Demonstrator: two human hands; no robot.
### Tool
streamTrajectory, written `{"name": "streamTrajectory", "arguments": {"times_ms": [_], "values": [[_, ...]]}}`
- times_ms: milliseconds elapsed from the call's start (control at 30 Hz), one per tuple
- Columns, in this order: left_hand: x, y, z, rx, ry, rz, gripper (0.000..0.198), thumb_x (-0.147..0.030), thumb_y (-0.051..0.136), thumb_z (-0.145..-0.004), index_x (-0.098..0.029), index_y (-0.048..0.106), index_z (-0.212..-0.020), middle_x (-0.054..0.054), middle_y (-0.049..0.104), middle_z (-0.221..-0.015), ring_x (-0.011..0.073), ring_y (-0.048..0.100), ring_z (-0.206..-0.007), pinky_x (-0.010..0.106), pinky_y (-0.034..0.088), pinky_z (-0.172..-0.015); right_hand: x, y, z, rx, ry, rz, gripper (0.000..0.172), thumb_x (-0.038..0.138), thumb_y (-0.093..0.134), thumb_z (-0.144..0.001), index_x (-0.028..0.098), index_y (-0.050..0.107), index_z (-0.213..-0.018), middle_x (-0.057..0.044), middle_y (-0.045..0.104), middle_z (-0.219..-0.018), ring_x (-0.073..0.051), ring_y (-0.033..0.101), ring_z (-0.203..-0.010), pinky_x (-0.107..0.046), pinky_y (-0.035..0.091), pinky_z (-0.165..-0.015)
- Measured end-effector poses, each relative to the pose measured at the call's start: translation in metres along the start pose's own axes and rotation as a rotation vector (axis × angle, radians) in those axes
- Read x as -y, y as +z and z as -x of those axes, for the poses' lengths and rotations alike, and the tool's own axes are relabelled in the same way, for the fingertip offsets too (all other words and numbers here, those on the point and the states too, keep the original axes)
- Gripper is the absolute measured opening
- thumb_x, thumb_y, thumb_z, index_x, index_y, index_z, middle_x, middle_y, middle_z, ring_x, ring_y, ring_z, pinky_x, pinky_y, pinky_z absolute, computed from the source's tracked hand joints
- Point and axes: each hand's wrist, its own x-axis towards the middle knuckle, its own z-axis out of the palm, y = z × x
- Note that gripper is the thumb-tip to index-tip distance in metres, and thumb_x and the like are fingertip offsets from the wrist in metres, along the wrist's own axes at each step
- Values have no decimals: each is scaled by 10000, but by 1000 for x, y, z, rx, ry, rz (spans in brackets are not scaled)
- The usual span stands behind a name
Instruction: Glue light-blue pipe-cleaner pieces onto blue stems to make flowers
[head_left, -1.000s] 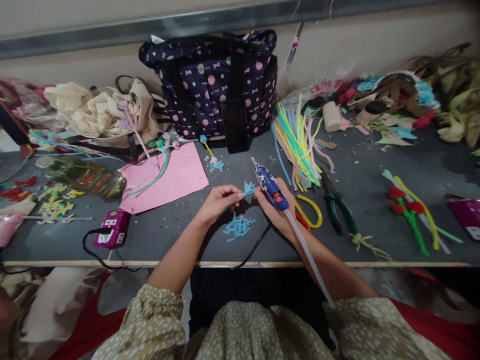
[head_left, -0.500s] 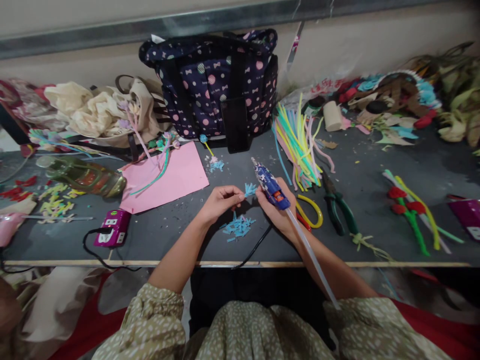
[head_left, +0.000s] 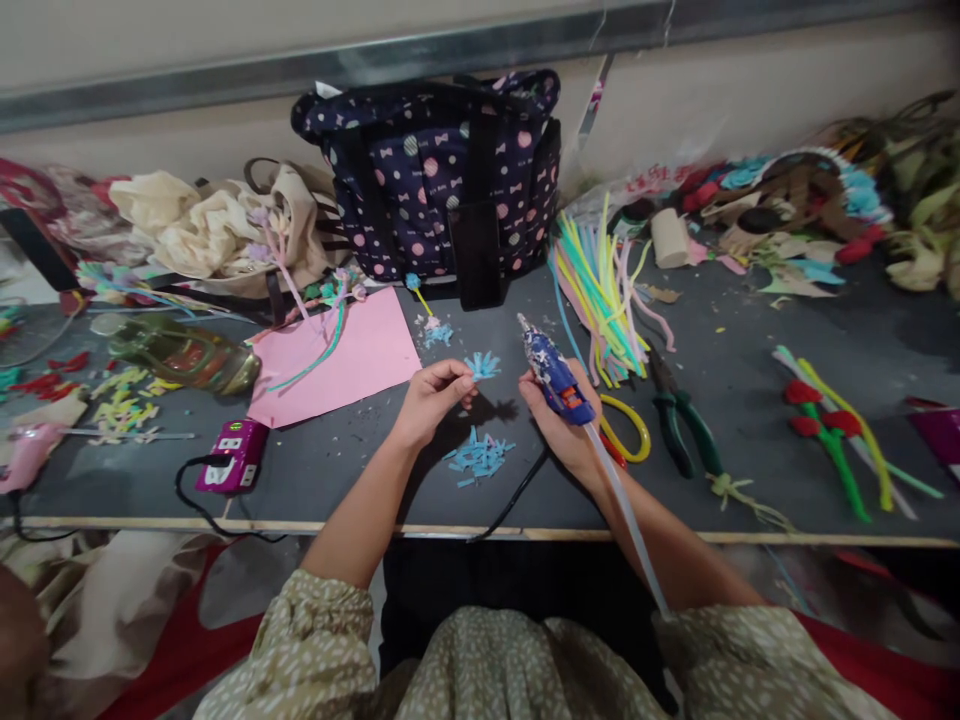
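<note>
On the head view, my only feed, I have both hands above the dark grey tabletop (head_left: 360,475). The left hand (head_left: 437,400) pinches a light-blue, spiky, soft-looking tuft (head_left: 484,366) by its left edge, thumb and forefinger brought together, its thin strips fanning rightward and away from the wearer. The right hand (head_left: 555,425) holds a dark-blue plastic glue gun (head_left: 551,368) flecked with white, orange trigger uppermost; I cannot tell how far the hidden fingers wrap around it.

The relation I judge to matter is tuft to nozzle: the tuft lies left of the gun's tip and slightly nearer the wearer, with a gap between them. The gun's long axis runs forward and a little left, with a translucent white glue stick (head_left: 626,510) trailing back over the right forearm. The left forearm angles inward, wrist raised; the right mirrors it. Below the tuft, between the hands, lies a loose pile of short light-blue strips (head_left: 480,457), touched by neither
</note>
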Motion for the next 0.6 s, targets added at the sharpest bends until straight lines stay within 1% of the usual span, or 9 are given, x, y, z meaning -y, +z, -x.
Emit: {"name": "streamTrajectory", "arguments": {"times_ms": [133,267,433,600], "values": [[-2,-1,1,-15,58,32,285,-409,808,-715,-158,674,-737,2,636,-652,99,565,-562,218,490,-539,2,0,0,-7,11,8,136,315,680,-843,220,615,-916,-15,678,-850,-160,642,-768,-299,536,-685],[-6,0,3,-9,142,22,242,-377,801,-732,-163,689,-726,2,619,-659,97,567,-569,220,498,-541,6,0,0,-14,5,15,133,327,676,-845,221,611,-894,-10,672,-825,-156,633,-741,-304,529,-689],[-7,1,5,18,287,-92,123,-302,758,-788,-180,740,-799,20,634,-737,93,577,-604,214,494,-543,8,0,1,-21,17,4,151,346,683,-842,220,621,-899,-7,667,-815,-157,632,-740,-304,526,-688],[-4,1,6,53,347,-226,85,-271,736,-810,-188,748,-826,36,657,-769,101,593,-635,232,496,-590,10,-2,1,-12,25,-20,153,363,689,-841,238,624,-900,-5,678,-833,-164,642,-744,-318,535,-704]]}}
